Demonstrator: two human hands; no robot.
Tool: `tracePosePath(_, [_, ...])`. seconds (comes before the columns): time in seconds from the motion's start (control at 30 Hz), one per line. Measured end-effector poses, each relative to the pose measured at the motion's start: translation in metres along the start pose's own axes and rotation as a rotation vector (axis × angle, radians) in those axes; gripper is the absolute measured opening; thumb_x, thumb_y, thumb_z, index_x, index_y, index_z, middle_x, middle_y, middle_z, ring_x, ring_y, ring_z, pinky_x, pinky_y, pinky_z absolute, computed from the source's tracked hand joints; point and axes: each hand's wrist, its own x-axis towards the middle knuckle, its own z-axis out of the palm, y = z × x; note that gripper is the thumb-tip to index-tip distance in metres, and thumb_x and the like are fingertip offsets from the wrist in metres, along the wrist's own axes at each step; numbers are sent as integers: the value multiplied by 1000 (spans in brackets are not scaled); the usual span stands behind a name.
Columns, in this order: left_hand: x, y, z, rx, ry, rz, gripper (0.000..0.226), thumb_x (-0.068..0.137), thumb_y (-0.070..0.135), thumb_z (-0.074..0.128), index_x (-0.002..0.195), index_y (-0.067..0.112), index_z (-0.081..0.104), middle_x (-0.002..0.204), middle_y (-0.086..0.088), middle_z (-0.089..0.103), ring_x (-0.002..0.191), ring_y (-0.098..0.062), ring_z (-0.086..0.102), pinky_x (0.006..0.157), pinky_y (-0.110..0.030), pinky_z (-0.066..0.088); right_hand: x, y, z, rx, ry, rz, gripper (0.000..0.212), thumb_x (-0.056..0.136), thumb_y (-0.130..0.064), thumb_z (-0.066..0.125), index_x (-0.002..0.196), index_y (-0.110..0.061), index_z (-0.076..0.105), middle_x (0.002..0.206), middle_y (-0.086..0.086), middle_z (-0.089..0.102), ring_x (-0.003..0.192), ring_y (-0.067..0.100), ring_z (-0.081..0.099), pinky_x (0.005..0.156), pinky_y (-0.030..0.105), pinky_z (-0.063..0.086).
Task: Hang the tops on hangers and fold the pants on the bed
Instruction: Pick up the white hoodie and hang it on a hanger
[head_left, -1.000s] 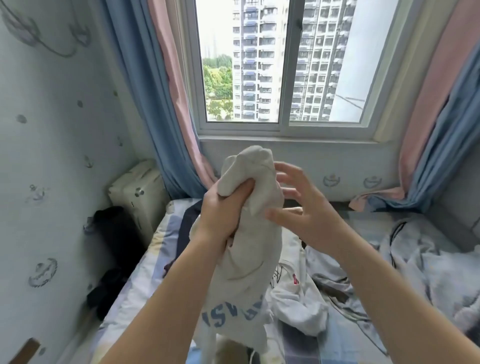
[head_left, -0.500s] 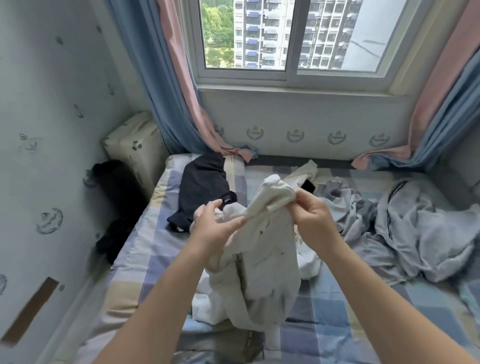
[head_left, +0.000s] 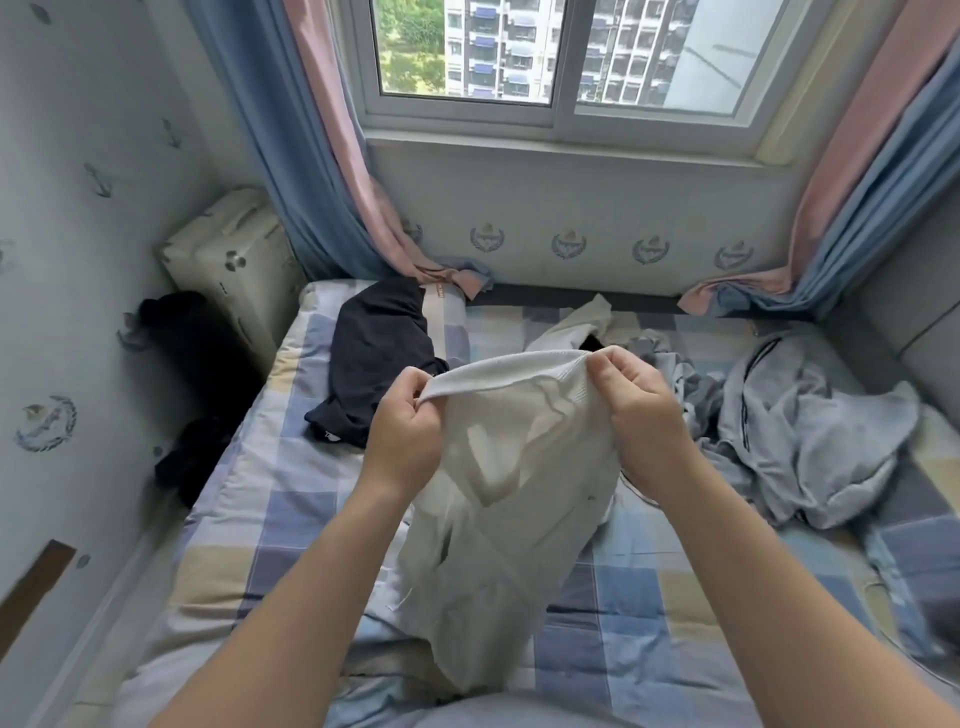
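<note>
A cream-white garment (head_left: 509, 499) hangs over the checked bed (head_left: 291, 493), held up by its ribbed band. My left hand (head_left: 405, 431) pinches the band's left end and my right hand (head_left: 639, 410) pinches its right end, so the band is stretched flat between them. The cloth drapes down toward me and its lower part rests on the bed. A dark navy garment (head_left: 374, 364) lies at the bed's far left. A crumpled grey garment (head_left: 810, 441) lies at the right. Another pale garment (head_left: 576, 322) shows just behind my hands.
A cream suitcase (head_left: 234, 265) stands in the left corner beside the bed, with dark bags (head_left: 192, 374) on the floor next to it. Pink and blue curtains (head_left: 332, 171) hang at both sides of the window (head_left: 556, 57), their hems touching the bed.
The garment was bunched in my left hand a second ago. Both hands have since taken the band and pulled it apart, spreading it flat. My view has tipped down toward the bed.
</note>
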Motion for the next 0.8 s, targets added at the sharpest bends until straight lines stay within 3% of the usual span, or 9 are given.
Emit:
tracePosePath(0.1, [5, 5, -5, -59, -12, -33, 24, 99, 12, 54, 78, 0, 51, 65, 2, 44, 58, -6, 37, 51, -16, 33, 1, 7, -11, -224, -8, -79, 37, 88, -44, 73, 87, -12, 55, 65, -4, 60, 54, 16, 53, 48, 26, 42])
tracePosePath(0.2, [4, 13, -8, -112, -71, -48, 32, 100, 19, 57, 74, 1, 51, 63, 2, 43, 57, -7, 37, 49, -15, 32, -2, 15, -14, -728, -112, 6, 62, 62, -75, 78, 94, -25, 58, 82, -5, 67, 69, 10, 66, 57, 29, 53])
tracePosePath(0.23, [4, 17, -8, -131, -85, -53, 33, 100, 20, 57, 73, 2, 50, 63, 2, 43, 57, -8, 38, 49, -16, 33, -4, 21, -12, -897, -108, 26, 58, 62, -74, 77, 92, -27, 58, 82, -5, 66, 74, 14, 66, 61, 34, 54])
tracePosePath(0.3, [3, 25, -7, -172, -101, -52, 34, 100, 21, 56, 75, -1, 49, 67, -3, 42, 60, -11, 39, 50, -20, 33, -5, 37, -2, -1066, -46, -9, 35, 73, -54, 71, 84, -25, 55, 80, -2, 65, 78, 24, 64, 64, 37, 53])
tracePosePath(0.4, [-1, 35, -3, -236, -72, -12, 32, 102, 18, 54, 75, 0, 49, 66, -1, 41, 58, -8, 38, 50, -19, 33, -3, 68, 5, -1101, 34, -2, 18, 88, -31, 54, 74, -23, 45, 88, 7, 64, 87, 34, 60, 64, 38, 46])
tracePosePath(0.47, [-7, 35, 1, -277, -38, -1, 29, 102, 13, 53, 75, 4, 53, 63, 2, 42, 57, -7, 38, 51, -19, 35, -2, 91, -1, -1097, 60, 127, 18, 90, -23, 47, 72, -26, 47, 96, 8, 65, 93, 35, 59, 67, 37, 41])
tracePosePath(0.6, [-16, 21, 7, -315, 43, -57, 34, 103, 13, 52, 69, 11, 49, 61, 5, 40, 57, -9, 35, 54, -26, 33, -6, 133, -23, -1031, 99, 377, 20, 84, -13, 47, 72, -25, 57, 95, 14, 69, 83, 35, 56, 67, 34, 40])
tracePosePath(0.8, [-8, 6, 1, -341, 330, -95, 34, 102, 20, 54, 68, 22, 51, 63, 11, 46, 65, -9, 41, 63, -28, 38, -12, 158, -65, -993, 124, 592, 25, 86, -5, 47, 68, -20, 56, 86, 13, 61, 82, 31, 52, 68, 33, 39])
